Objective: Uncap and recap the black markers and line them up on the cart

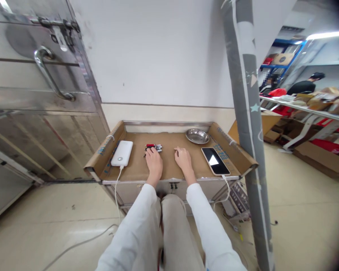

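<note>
On a cardboard-lined table (pixel 169 171), my left hand (pixel 154 162) lies over a small group of stick-shaped pieces (pixel 154 145) in red, silver and black. Its fingers look stretched out and rest on or just beside the nearer pieces, partly hiding them. Too small to name, the pieces lie side by side. To the right, my right hand (pixel 183 159) rests on the bare cardboard, index finger extended toward the left and nothing visible in it. A round shiny metal dish (pixel 197 136) stands beyond it, with no contents visible.
A white power bank (pixel 122 153) with a cable lies at the left; a phone (pixel 215 161) with a cable lies at the right. Folded cardboard sides edge the table. A grey wrapped pole (pixel 248 113) leans at the right. Two people sit in the background.
</note>
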{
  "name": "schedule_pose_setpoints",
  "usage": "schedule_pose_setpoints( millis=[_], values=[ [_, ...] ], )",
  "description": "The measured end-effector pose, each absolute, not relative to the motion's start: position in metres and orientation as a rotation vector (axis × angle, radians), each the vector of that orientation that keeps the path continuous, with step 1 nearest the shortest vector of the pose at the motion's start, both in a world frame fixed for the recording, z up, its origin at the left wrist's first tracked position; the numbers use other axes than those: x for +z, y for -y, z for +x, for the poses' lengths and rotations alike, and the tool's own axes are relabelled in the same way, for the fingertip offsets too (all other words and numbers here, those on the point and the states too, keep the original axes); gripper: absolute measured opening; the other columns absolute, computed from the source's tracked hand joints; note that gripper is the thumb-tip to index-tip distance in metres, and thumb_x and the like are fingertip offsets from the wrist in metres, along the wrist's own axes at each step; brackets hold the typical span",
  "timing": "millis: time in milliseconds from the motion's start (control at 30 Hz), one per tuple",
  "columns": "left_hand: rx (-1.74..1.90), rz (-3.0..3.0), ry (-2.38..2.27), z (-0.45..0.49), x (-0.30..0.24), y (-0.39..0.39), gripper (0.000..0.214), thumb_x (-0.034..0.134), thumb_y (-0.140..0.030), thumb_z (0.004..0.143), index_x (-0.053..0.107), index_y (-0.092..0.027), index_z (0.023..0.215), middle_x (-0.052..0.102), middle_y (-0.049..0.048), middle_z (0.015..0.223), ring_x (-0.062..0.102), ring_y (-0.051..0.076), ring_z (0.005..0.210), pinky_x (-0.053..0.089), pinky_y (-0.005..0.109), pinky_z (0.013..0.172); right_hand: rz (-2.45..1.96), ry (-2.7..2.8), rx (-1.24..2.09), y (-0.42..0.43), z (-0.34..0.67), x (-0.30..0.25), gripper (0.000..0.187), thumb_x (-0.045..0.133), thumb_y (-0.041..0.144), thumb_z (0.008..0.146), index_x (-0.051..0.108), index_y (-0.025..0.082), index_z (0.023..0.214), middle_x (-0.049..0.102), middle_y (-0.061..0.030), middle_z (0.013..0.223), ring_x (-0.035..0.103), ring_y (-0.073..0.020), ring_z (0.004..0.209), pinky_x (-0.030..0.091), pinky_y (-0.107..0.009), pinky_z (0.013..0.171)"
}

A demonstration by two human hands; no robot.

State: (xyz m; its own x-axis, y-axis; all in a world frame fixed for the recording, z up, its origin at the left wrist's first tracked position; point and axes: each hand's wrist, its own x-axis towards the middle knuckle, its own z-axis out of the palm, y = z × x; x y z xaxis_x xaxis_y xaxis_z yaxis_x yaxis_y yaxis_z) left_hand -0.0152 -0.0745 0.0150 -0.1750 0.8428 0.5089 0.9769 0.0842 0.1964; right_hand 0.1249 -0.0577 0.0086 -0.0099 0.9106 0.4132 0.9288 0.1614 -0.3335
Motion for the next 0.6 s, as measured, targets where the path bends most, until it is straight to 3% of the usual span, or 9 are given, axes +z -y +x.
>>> schedule_pose_setpoints(
  millis=[267, 600],
  values=[
    [-0.780, -1.911, 2.027, -0.012, 0.014, 0.061, 0.025, 0.032, -0.008, 0.085, 0.050, -0.005, 0.102, 0.054, 0.0200, 0.103, 0.055, 0.026, 0.094, 0.044, 0.035, 0.080, -1.766, 1.909, -0.074, 0.062, 0.123, 0.013, 0.029, 0.038, 0.013, 0.089, 0.061, 0.017, 0.106, 0.066, -0.0087, 0.105, 0.056, -0.0168, 0.099, 0.037, -0.026, 0.086],
    [-0.863, -2.599, 1.527, -0.002, 0.012, 0.041, 0.018, 0.038, -0.008, 0.084, 0.053, -0.016, 0.090, 0.056, 0.0089, 0.094, 0.054, 0.020, 0.091, 0.044, 0.033, 0.085, -1.774, 1.887, -0.092, 0.057, 0.124, 0.011, 0.025, 0.039, 0.014, 0.089, 0.063, 0.017, 0.098, 0.067, -0.0093, 0.096, 0.057, -0.0190, 0.092, 0.037, -0.028, 0.082]
  ],
)
